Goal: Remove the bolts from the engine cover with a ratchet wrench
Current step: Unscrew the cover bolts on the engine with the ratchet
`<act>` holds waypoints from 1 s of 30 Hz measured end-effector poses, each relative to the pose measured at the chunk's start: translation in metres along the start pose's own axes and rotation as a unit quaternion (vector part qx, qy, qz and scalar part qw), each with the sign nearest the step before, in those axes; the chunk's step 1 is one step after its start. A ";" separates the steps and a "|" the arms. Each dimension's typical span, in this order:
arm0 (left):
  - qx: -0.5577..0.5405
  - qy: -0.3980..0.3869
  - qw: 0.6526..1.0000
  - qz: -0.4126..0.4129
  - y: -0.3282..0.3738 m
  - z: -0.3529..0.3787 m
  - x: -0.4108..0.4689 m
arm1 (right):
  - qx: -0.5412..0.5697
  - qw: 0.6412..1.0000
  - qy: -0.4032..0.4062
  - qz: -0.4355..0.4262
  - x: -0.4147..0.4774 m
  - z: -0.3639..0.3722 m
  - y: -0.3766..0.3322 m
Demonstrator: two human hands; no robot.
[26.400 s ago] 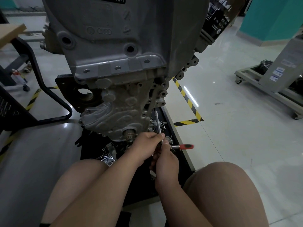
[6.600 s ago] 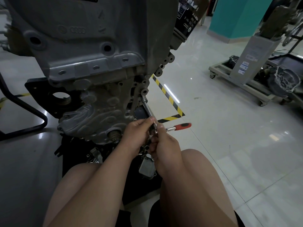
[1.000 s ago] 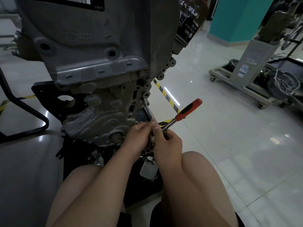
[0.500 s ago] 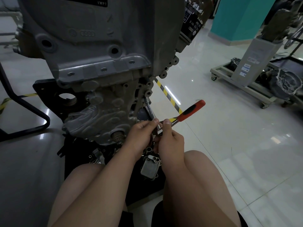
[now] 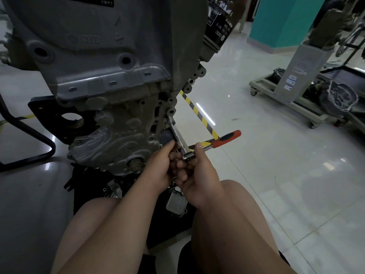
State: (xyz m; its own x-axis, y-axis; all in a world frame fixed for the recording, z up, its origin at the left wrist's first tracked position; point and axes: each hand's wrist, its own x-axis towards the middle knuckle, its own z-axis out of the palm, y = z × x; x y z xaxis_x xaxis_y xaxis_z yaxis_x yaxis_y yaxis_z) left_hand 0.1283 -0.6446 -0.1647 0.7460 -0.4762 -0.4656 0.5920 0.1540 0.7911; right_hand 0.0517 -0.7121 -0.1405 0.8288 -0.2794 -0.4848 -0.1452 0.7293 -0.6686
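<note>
Ratchet wrench point(image 5: 225, 139) lower, over glossy tiled floor point(image 5: 280, 175).

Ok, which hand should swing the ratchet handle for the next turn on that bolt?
Right. The right hand grips the ratchet wrench by its head, and the red handle sticks out on that side. The left hand pinches the extension bar, steadying it toward the engine cover.

Glossy pale tiled floor point(image 5: 276, 175) crossed by yellow-black tape point(image 5: 199, 113); teal wall point(image 5: 280, 20) behind; wheeled cart point(image 5: 286, 99) at right.
</note>
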 end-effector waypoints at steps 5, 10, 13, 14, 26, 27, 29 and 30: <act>-0.187 0.020 0.978 -0.089 0.006 -0.007 -0.002 | -0.150 0.986 0.043 -0.064 0.004 -0.003 -0.001; -0.280 0.083 0.950 -0.109 0.009 -0.017 -0.001 | -0.210 0.972 0.042 -0.094 -0.003 -0.015 -0.007; -0.270 0.097 0.953 -0.100 0.009 -0.018 -0.002 | -0.172 0.980 0.040 -0.093 -0.003 -0.026 -0.010; -0.264 0.090 0.955 -0.102 0.008 -0.017 -0.004 | -0.157 0.982 0.038 -0.097 -0.004 -0.028 -0.011; -0.108 0.035 0.993 0.009 0.004 -0.018 -0.013 | -0.200 0.976 0.062 -0.062 -0.004 -0.039 -0.018; -0.085 0.046 0.995 0.013 0.002 -0.019 -0.012 | -0.212 0.974 0.062 -0.056 -0.004 -0.038 -0.019; -0.043 0.074 0.996 0.017 -0.001 -0.022 -0.011 | -0.231 0.970 0.057 -0.050 -0.006 -0.036 -0.019; -0.027 0.092 0.995 0.020 -0.002 -0.024 -0.010 | -0.239 0.968 0.051 -0.049 -0.008 -0.035 -0.019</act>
State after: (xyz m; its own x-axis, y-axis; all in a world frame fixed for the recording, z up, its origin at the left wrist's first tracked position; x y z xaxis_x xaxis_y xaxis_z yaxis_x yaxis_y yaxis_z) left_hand 0.1267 -0.6193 -0.1716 0.8094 -0.3033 -0.5029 0.5726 0.2174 0.7905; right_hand 0.0291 -0.7457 -0.1442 0.7969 -0.4114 -0.4424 -0.3218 0.3306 -0.8872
